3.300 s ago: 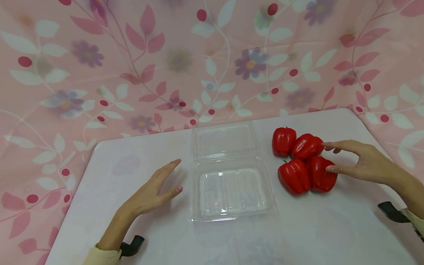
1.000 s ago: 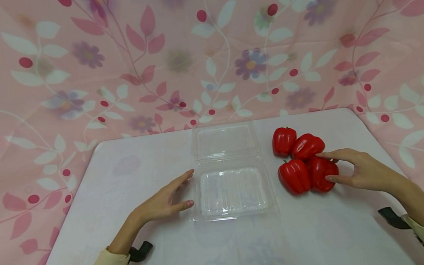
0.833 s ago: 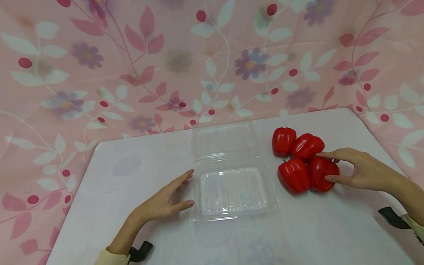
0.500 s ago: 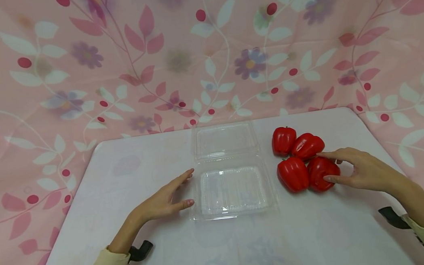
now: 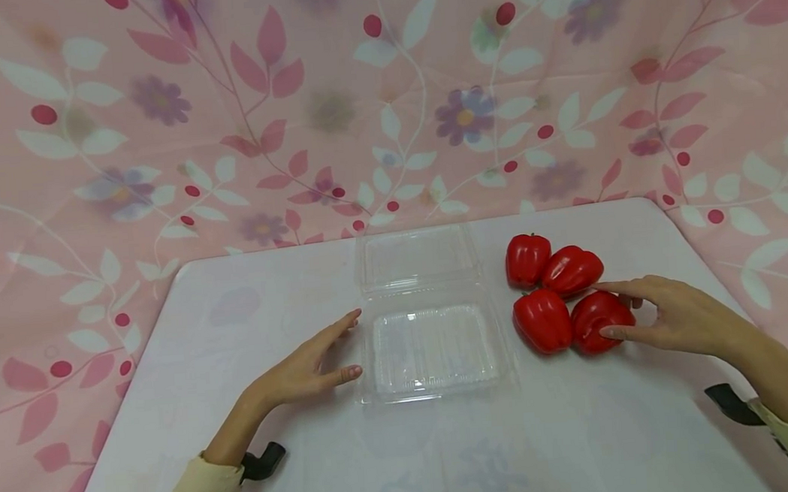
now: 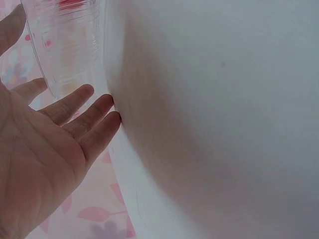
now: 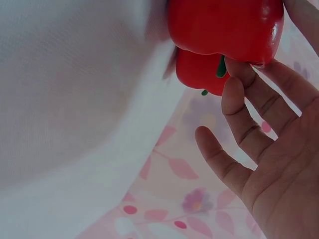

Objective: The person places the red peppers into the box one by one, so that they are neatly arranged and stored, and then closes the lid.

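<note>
White cloth-covered surface (image 5: 288,282) filled the lower frame; a pink floral backdrop (image 5: 216,99) rose behind its far edge. The left edge slanted to the lower left; the right edge ran behind the right hand (image 5: 672,312). White cloth stretched from the transparent container (image 5: 434,349), centre, to the frame's bottom. Its lid (image 5: 416,258) lay opened back. Left hand (image 5: 300,372): fingers spread, holding nothing, just beside the container's left rim. Right hand: fingers partly bent, pinching the front-right red pepper (image 5: 590,320), right of centre. Front-left pepper (image 5: 543,321), slanted pepper (image 5: 573,270) and back pepper (image 5: 528,259) crowded its left and far sides. Black wrist piece (image 5: 263,462) protruded at the left sleeve (image 5: 199,491).
</note>
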### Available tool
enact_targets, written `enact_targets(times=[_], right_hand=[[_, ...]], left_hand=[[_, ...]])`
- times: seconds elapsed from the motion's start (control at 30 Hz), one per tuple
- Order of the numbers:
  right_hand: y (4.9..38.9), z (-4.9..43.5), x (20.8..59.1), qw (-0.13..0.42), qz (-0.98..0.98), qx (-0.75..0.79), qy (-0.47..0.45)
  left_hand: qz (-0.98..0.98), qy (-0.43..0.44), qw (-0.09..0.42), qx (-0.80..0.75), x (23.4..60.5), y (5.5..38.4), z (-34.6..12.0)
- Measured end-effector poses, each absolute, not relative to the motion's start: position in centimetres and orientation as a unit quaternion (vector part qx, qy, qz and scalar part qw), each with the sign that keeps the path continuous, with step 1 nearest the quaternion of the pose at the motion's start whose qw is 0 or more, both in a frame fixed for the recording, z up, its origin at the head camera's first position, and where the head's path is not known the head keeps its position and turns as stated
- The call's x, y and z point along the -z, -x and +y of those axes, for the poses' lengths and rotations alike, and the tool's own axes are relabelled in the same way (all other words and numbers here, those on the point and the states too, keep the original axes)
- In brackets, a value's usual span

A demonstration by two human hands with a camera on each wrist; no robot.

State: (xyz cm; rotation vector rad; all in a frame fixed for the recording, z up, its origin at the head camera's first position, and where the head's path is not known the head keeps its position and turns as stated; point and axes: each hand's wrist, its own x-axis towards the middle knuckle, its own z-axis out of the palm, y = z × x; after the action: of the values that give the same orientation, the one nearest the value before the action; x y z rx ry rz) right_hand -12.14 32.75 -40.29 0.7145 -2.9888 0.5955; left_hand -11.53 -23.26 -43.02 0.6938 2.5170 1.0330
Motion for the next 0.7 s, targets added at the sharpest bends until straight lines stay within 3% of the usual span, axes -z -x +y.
enact_targets(times=[0.7], right_hand=[[11.81, 33.15, 40.48, -0.030, -0.946, -0.227, -0.231]], left_hand=[[0.883, -0.236, 0.174, -0.365, 42.82, 12.08, -23.27]])
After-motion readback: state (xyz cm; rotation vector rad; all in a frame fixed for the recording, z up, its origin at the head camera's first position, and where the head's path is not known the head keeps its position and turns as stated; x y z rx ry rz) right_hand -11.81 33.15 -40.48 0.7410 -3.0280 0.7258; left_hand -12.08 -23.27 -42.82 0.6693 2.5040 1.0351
